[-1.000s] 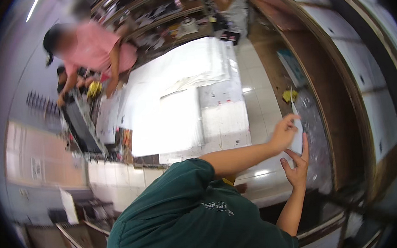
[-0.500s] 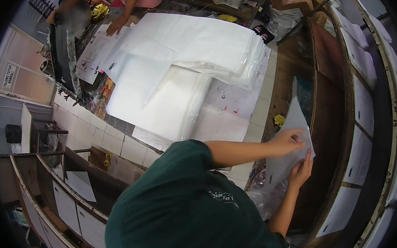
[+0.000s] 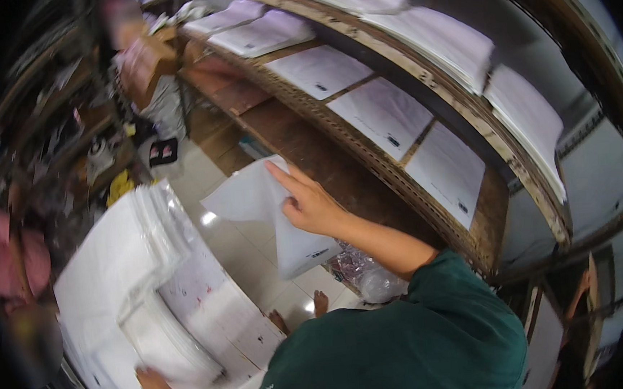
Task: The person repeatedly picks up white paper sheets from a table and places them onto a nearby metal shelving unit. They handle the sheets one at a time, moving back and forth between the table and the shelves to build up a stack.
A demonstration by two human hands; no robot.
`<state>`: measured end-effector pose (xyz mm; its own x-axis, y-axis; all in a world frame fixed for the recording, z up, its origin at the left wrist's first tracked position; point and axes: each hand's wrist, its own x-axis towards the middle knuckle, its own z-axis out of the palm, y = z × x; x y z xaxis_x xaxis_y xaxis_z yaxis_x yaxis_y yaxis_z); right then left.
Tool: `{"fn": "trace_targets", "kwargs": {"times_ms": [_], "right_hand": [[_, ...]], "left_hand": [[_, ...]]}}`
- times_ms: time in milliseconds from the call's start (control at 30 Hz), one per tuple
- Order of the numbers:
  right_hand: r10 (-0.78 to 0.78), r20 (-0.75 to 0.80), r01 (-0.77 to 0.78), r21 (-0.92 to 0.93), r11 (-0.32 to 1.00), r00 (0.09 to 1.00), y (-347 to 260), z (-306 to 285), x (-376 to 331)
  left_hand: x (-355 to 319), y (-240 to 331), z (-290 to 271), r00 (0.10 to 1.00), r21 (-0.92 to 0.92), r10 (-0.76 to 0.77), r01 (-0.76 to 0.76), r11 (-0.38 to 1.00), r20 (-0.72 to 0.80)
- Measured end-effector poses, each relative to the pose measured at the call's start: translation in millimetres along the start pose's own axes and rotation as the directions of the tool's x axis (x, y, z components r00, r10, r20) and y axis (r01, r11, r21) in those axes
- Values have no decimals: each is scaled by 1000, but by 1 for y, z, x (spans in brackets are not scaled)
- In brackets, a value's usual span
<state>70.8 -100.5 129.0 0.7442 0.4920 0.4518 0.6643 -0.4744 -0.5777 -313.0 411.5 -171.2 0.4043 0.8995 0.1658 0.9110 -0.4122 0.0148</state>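
Observation:
My right hand (image 3: 308, 202) holds up a translucent white plastic sheet (image 3: 253, 191) with a small dark print near its lower edge. Its index finger is stretched along the sheet's top, and the rest of the sheet hangs down, bent. At the lower left, my left hand (image 3: 151, 381) has its fingers drawn together on a white sheet (image 3: 117, 356), beside a smaller stack of white plastic sheets (image 3: 166, 342). A larger, thick stack (image 3: 124, 251) lies just beyond, its folded edges toward the right.
A long wooden shelf rack (image 3: 329, 139) runs along the right, with printed white sheets (image 3: 382, 114) and piles (image 3: 438, 45) on it. Clear crumpled plastic (image 3: 375, 273) lies below my right arm. A cardboard box (image 3: 145, 69) stands at the back. Another person in pink (image 3: 15, 244) is at far left.
My view has swung right toward the shelves. Both hands were on the sheet by the rack; now only my right hand holds it, and my left hand has moved to the stacks.

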Motion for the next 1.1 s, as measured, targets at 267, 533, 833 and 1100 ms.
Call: {"fn": "trace_targets", "kwargs": {"times_ms": [267, 533, 833, 1100], "right_hand": [[137, -325, -190, -138, 972, 936, -43, -239, 47], [363, -731, -321, 205, 925, 579, 20, -567, -39], [460, -774, -757, -38, 652, 435, 159, -740, -219], [605, -706, -853, 1, 522, 369, 186, -735, -209]], "left_hand": [[28, 16, -17, 899, -13, 134, -153, 988, -417], [26, 159, -123, 729, -130, 95, -246, 961, -678], [30, 225, -168, 951, -697, 49, -257, 669, -305], [-27, 314, -258, 897, -865, 262, -422, 271, -356]]}}
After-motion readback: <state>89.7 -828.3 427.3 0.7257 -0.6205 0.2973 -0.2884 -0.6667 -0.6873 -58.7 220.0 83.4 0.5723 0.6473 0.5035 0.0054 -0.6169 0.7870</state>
